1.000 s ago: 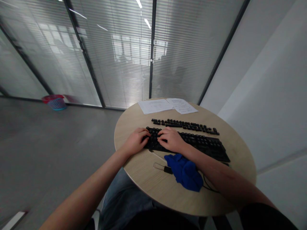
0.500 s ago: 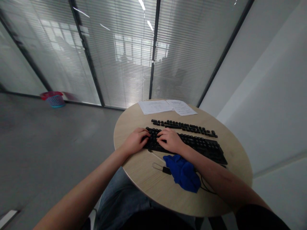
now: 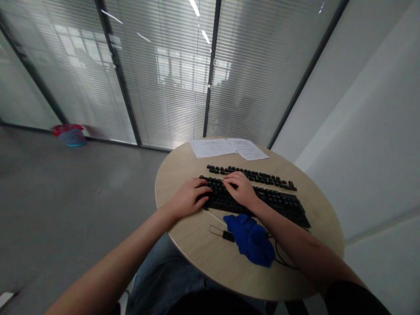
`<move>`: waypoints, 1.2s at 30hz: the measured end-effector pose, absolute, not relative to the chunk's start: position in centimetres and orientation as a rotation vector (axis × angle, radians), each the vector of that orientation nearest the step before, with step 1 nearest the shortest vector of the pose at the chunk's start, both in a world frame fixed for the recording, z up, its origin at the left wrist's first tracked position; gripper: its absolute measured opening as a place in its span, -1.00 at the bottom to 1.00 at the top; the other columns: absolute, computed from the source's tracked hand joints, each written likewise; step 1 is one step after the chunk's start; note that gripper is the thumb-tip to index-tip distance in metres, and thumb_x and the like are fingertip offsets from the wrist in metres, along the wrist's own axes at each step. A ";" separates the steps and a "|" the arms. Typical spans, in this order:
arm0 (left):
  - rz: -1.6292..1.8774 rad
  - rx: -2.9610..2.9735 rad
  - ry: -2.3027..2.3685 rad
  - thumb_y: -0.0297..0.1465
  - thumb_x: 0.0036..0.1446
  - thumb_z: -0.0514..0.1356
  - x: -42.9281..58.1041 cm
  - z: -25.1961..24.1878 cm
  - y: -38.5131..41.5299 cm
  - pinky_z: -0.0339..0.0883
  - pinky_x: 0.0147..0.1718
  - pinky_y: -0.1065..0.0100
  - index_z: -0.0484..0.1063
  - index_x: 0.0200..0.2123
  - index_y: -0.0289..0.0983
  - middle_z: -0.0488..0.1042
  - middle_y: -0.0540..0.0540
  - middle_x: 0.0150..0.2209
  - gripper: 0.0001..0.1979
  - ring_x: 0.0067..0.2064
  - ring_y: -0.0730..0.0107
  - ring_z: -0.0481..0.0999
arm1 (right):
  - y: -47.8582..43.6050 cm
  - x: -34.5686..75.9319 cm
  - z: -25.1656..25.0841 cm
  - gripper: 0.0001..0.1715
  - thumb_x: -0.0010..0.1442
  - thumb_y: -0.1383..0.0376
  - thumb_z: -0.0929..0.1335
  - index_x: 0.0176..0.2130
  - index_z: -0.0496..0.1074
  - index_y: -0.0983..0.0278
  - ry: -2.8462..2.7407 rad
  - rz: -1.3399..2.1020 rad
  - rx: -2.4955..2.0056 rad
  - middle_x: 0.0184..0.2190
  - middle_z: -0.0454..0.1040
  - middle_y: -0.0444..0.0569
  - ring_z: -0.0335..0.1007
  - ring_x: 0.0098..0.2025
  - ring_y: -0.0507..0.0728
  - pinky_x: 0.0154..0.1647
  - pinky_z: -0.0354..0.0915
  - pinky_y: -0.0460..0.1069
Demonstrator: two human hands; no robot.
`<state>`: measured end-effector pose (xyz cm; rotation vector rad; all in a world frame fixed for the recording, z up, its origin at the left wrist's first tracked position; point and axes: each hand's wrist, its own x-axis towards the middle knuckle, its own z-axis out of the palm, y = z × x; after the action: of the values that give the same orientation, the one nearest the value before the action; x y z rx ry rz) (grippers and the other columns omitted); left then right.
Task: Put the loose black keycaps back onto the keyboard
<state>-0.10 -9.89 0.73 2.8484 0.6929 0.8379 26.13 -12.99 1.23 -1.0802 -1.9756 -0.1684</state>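
A black keyboard (image 3: 282, 202) lies slantwise across the round wooden table. My left hand (image 3: 189, 197) rests on its left end, fingers spread and apart over the keys, thumb towards the near edge. Above the keys right of it, my right hand (image 3: 241, 188) has thumb and fingertips drawn together. Anything between those fingertips is too small to make out. Behind the keyboard, loose black keycaps (image 3: 264, 177) are laid out in rows. On the near side lies a keycap puller (image 3: 228, 236) with wire loops and a black handle, touching a crumpled blue cloth (image 3: 251, 240).
Two printed paper sheets (image 3: 212, 148) lie at the far side of the table (image 3: 197, 238). A dark cable (image 3: 284, 261) curves out from the cloth under my right forearm. Left on the floor, a red and blue basket (image 3: 72, 136) stands by the glass partition.
My right hand has moved slightly right and away from me, its fingertips now closer together. The fingers of my left hand have spread more and reach further over the keys.
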 end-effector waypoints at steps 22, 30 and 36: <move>0.798 2.897 0.601 -0.15 0.34 0.14 0.4 -0.2 -9.7 0.16 0.27 -0.21 0.49 0.14 -0.09 0.34 -0.24 0.31 -0.63 0.30 -0.13 0.32 | 1.4 33.7 3.5 -0.84 0.19 0.28 0.48 -0.20 0.69 0.22 -2.167 0.141 -1.895 -0.20 0.69 -0.01 0.60 -0.12 0.17 -0.06 0.40 -0.03; 0.829 2.886 0.611 -0.16 0.35 0.13 0.3 0.0 -9.8 0.23 0.23 -0.17 0.48 0.14 -0.10 0.37 -0.23 0.26 -0.63 0.26 -0.09 0.36 | 2.2 33.2 2.7 -0.82 0.20 0.33 0.47 -0.17 0.68 0.21 -2.188 0.150 -1.911 -0.22 0.69 -0.06 0.60 -0.16 0.10 -0.13 0.38 -0.09; 0.863 2.867 0.715 -0.21 0.40 0.05 0.1 0.2 -9.6 0.29 0.20 -0.08 0.46 0.10 -0.18 0.40 -0.25 0.21 -0.66 0.20 -0.01 0.40 | 2.4 32.7 2.4 -0.81 0.24 0.27 0.45 -0.15 0.67 0.19 -2.158 0.022 -1.943 -0.18 0.69 -0.04 0.59 -0.11 0.14 -0.10 0.39 -0.06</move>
<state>0.09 -9.62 0.21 2.8666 0.7147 0.8628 32.74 2.41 2.36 -1.9427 -2.1577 0.0216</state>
